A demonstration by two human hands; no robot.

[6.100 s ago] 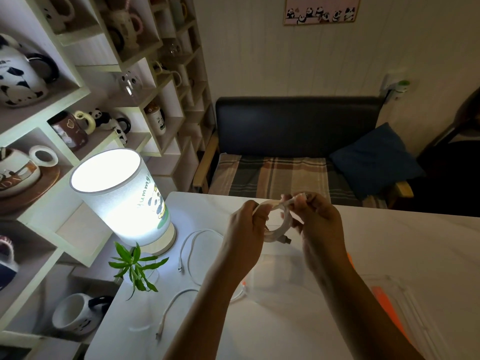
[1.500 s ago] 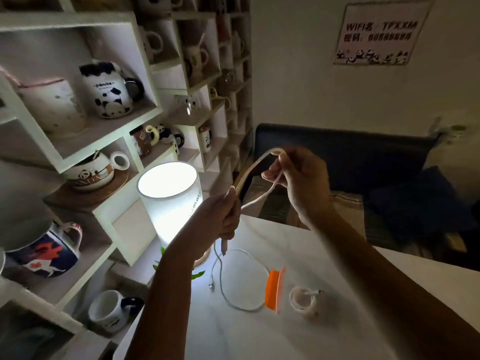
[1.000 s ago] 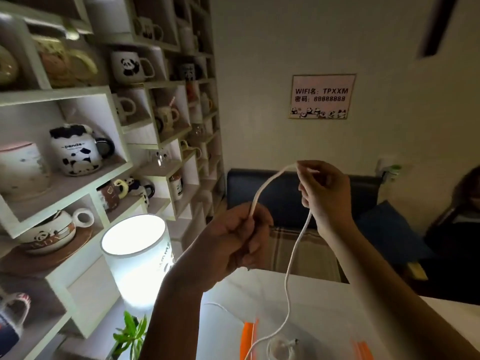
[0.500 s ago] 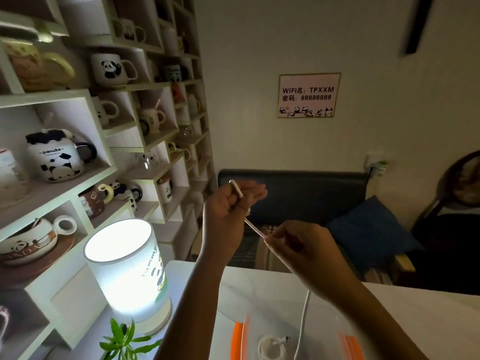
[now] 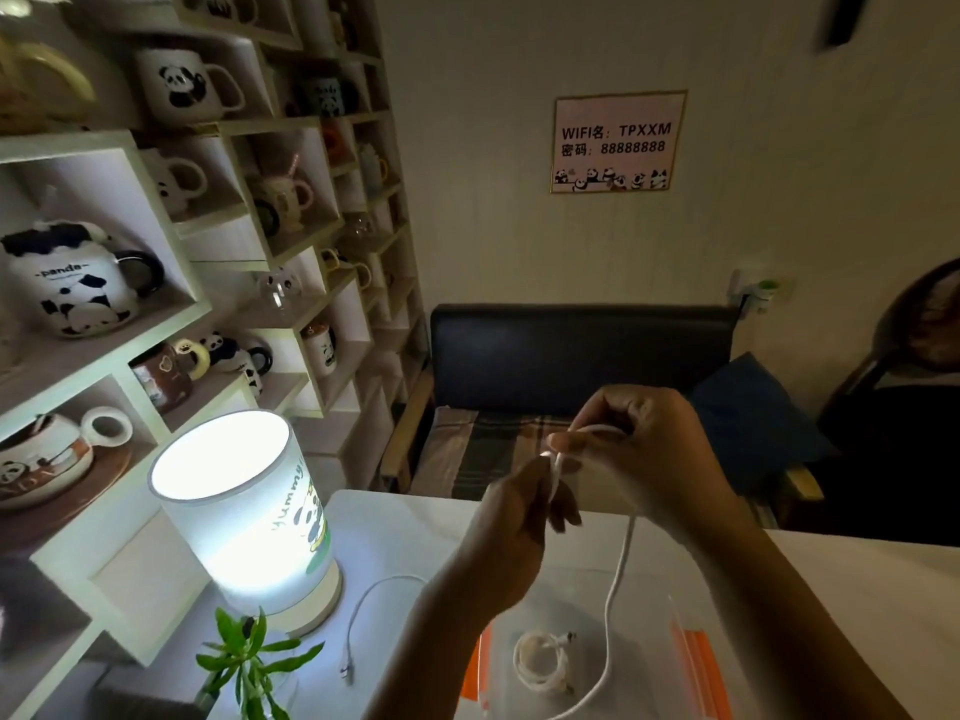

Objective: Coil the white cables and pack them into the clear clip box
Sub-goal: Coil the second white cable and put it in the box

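Nearest the viewer, at 6 o'clock, the clear clip box (image 5: 644,605) with orange clips sits open on the white tabletop (image 5: 857,579); a finished coil (image 5: 543,662), a small tight ring of white cable with its plug poking out, lies inside it. Above the box both hands meet in mid-air. The left hand (image 5: 511,532) has its fingers pinched on the white cable (image 5: 615,579) near one end; the right hand (image 5: 649,449) has its fingers closed on a loop of it. The cable is thin, smooth and limp, hanging from the hands in a long curve down toward the box. At 8 o'clock a loose cable (image 5: 363,610) lies uncoiled on the tabletop, beside the lit lamp (image 5: 244,511).
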